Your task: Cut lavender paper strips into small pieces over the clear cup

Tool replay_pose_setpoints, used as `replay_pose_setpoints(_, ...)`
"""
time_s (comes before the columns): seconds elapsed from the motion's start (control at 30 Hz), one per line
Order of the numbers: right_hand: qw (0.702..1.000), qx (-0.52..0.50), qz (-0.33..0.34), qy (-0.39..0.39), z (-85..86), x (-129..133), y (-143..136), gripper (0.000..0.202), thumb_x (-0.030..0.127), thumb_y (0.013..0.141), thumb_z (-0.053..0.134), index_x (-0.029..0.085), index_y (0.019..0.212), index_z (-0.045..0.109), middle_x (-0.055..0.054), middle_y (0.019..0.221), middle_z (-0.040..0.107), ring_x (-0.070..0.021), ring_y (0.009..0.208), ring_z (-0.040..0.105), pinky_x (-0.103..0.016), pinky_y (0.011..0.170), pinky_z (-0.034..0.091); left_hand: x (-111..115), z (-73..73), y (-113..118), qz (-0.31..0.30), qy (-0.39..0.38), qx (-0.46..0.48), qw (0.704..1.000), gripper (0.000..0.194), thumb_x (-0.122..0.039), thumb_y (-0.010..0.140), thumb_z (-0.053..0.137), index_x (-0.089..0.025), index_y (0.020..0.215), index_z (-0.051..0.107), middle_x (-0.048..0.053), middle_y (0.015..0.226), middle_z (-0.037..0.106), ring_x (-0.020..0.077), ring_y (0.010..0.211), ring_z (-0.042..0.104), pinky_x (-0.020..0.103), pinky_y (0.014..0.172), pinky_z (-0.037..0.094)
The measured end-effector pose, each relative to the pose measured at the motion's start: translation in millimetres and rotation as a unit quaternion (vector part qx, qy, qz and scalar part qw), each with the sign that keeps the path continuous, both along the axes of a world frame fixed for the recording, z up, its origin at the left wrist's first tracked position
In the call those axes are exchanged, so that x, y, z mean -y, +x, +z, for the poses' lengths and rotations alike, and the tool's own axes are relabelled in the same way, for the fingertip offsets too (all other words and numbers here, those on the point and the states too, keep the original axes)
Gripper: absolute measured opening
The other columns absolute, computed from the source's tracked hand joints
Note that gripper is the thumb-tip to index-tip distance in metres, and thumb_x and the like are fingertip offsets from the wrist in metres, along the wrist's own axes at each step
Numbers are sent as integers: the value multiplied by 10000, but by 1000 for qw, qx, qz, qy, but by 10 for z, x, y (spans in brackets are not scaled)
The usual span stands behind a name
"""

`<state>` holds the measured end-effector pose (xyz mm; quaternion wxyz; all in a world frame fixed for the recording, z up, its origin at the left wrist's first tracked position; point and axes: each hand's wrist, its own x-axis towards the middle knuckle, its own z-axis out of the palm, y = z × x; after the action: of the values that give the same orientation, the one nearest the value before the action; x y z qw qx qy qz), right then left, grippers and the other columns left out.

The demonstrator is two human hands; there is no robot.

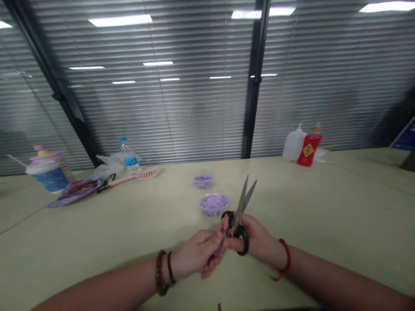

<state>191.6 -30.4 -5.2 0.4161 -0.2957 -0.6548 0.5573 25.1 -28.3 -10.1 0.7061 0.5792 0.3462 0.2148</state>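
Note:
A pair of black-handled scissors (pixel 242 203) is in my right hand (pixel 254 235), its blades slightly apart and pointing up and away from me. My left hand (pixel 202 252) is closed, with fingertips meeting those of my right hand; a bit of something purplish shows between its fingers, too small to name. Just beyond my hands stands a clear container of pale purple pieces (pixel 214 204). Behind that is a smaller clear container of darker purple beads (pixel 203 181).
On the left are a blue paper cup (pixel 52 178), a purple bag (pixel 76 192), a pink hairbrush (pixel 147 174) and a water bottle (pixel 130 160). A red bottle (pixel 309 149) and a white squeeze bottle (pixel 294 144) stand back right. Blinds-covered glass (pixel 201 108) borders the table's far edge.

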Motion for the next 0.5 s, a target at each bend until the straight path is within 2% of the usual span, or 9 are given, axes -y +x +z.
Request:
replay_pose_setpoints(0.2, 998, 44, 34, 35, -2, 61, -23, 336, 335, 612, 742, 170, 756, 487, -1, 717, 562, -130, 656, 555, -235, 602, 438, -25, -13, -47, -36, 21, -16, 999, 587, -745, 632, 448, -160, 596, 417, -66, 410, 385, 31, 281, 316, 159, 268, 268)
replay_pose_setpoints(0.37, 997, 58, 18, 46, -10, 44, -17, 325, 376, 627, 721, 166, 703, 485, 1, 688, 548, -127, 633, 533, -232, 580, 425, -62, -6, -84, -82, 39, -51, 995, 621, -781, 584, 437, -162, 628, 413, -55, 442, 431, 31, 292, 348, 152, 274, 279)
replay_pose_setpoints(0.5, 996, 57, 0, 67, -24, 22, -13, 339, 388, 601, 740, 162, 701, 508, 7, 663, 540, -114, 608, 498, -222, 558, 405, -58, -2, -87, -94, 44, -59, 993, 624, -788, 592, 412, -166, 654, 404, -46, 466, 446, 32, 300, 356, 156, 278, 279)
